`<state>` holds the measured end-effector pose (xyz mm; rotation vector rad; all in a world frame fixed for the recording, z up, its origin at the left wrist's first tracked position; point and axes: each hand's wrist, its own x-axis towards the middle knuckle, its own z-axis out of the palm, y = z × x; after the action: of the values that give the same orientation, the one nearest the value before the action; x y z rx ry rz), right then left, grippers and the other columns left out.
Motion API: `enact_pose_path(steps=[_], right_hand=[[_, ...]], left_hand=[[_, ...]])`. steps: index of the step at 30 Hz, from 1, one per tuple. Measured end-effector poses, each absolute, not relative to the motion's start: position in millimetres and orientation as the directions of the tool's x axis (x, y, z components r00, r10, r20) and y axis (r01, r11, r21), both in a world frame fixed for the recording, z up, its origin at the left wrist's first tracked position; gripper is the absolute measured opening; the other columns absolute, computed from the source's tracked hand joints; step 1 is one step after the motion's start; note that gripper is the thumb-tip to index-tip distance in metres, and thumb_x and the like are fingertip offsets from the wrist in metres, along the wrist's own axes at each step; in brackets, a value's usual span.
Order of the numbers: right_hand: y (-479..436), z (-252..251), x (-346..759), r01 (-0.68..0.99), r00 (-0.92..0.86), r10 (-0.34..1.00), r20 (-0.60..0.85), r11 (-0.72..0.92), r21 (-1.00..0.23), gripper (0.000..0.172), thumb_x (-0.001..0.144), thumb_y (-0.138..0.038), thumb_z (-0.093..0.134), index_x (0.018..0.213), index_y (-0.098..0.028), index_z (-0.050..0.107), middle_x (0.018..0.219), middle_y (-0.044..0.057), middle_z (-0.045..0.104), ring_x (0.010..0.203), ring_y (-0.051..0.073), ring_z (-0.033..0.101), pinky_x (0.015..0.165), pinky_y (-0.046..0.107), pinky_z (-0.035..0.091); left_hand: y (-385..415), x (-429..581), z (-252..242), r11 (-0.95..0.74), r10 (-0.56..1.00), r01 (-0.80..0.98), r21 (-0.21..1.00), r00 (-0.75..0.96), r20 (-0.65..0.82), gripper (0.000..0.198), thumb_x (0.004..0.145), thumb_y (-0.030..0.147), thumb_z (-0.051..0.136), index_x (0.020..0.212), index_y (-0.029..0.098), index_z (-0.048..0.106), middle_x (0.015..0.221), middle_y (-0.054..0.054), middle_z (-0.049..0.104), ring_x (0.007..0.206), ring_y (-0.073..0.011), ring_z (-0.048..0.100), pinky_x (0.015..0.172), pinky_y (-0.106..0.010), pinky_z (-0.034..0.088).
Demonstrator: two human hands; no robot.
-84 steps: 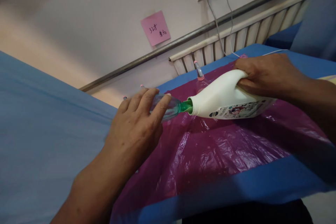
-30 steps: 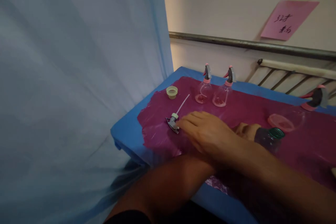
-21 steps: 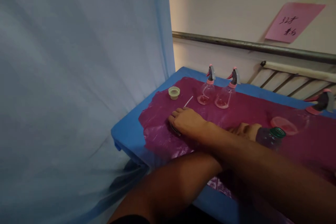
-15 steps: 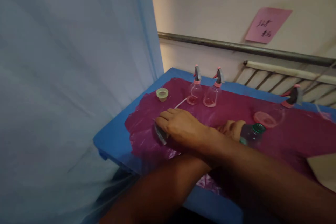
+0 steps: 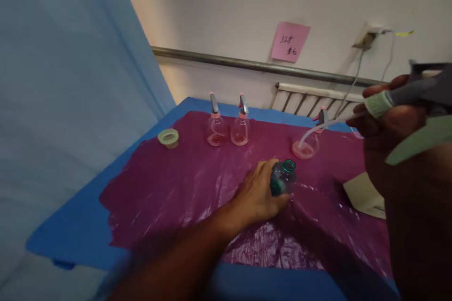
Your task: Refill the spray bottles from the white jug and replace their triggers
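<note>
My left hand (image 5: 259, 193) is wrapped round a clear bottle with a green neck (image 5: 283, 181), which is uncapped and tilted just above the purple sheet. Up at the right, my right hand (image 5: 391, 113) grips a grey spray head (image 5: 420, 89) with a pale green collar and trigger. Its white dip tube (image 5: 325, 124) points left, above the bottle and passing in front of a pink-collared spray bottle (image 5: 314, 138). Two more pink-collared spray bottles, one (image 5: 216, 131) beside the other (image 5: 240, 129), stand at the back with pink liquid in the bottom.
A small pale green cup (image 5: 168, 137) sits at the left of the purple plastic sheet (image 5: 169, 188) on the blue table (image 5: 67, 225). A beige box (image 5: 365, 195) lies at the right. A blue curtain (image 5: 63, 80) hangs at left; a metal rail (image 5: 226, 62) runs along the wall.
My right hand has swung from the left side of the table up to the far right, carrying the spray head. My left hand still holds the bottle, and the arms have uncrossed. The view has turned right.
</note>
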<state>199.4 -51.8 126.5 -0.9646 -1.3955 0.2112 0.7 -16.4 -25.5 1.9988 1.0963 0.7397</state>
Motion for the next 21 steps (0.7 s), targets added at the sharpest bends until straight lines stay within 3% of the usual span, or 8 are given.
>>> enact_pose_path(steps=[4,7,12,16,21], right_hand=[[-62,108,207,0.282,0.389,0.708,0.589,0.517,-0.808,0.020,0.097,-0.032,0.085,0.117,-0.035,0.086,0.131,0.004,0.083,0.114,0.033,0.082,0.107,0.056,0.068],[-61,89,209,0.253,0.372,0.780,0.502,0.436,-0.864,0.023,0.093,-0.031,0.090,0.116,-0.033,0.086,0.118,0.004,0.085,0.099,0.028,0.083,0.091,0.048,0.072],[-44,49,218,0.141,0.231,0.894,0.383,0.359,-0.923,0.036,0.081,-0.031,0.100,0.114,-0.033,0.087,0.104,0.002,0.087,0.085,0.022,0.081,0.072,0.034,0.070],[-38,19,224,0.100,0.182,0.939,0.291,0.277,-0.956,0.039,0.081,-0.036,0.102,0.117,-0.031,0.087,0.104,0.003,0.087,0.082,0.021,0.080,0.071,0.032,0.069],[-42,-1,234,0.057,0.154,0.957,0.245,0.239,-0.969,0.030,0.094,-0.044,0.092,0.122,-0.030,0.088,0.113,0.008,0.088,0.105,0.029,0.084,0.093,0.043,0.072]], left_hand=[[-18,-1,-23,-0.359,0.864,0.441,0.823,0.489,0.115,0.086,0.089,0.037,0.085,0.166,0.027,0.048,0.161,-0.016,0.059,0.152,-0.0395,0.058,0.129,-0.059,0.048],[-18,0,-17,-0.339,0.865,0.450,0.826,0.494,0.086,0.083,0.088,0.036,0.087,0.164,0.027,0.052,0.158,-0.016,0.061,0.150,-0.0399,0.060,0.127,-0.060,0.050],[-21,2,-16,-0.348,0.867,0.427,0.835,0.486,0.112,0.094,0.087,0.029,0.083,0.173,0.031,0.045,0.170,-0.013,0.056,0.158,-0.0375,0.056,0.133,-0.056,0.048],[-27,5,-16,-0.278,0.887,0.417,0.866,0.458,0.065,0.104,0.083,0.033,0.087,0.176,0.032,0.041,0.173,-0.014,0.055,0.160,-0.0409,0.056,0.136,-0.061,0.045],[-29,3,-8,-0.214,0.889,0.376,0.901,0.458,0.020,0.093,0.078,0.033,0.089,0.163,0.031,0.052,0.150,-0.013,0.073,0.138,-0.0405,0.071,0.123,-0.061,0.056]])
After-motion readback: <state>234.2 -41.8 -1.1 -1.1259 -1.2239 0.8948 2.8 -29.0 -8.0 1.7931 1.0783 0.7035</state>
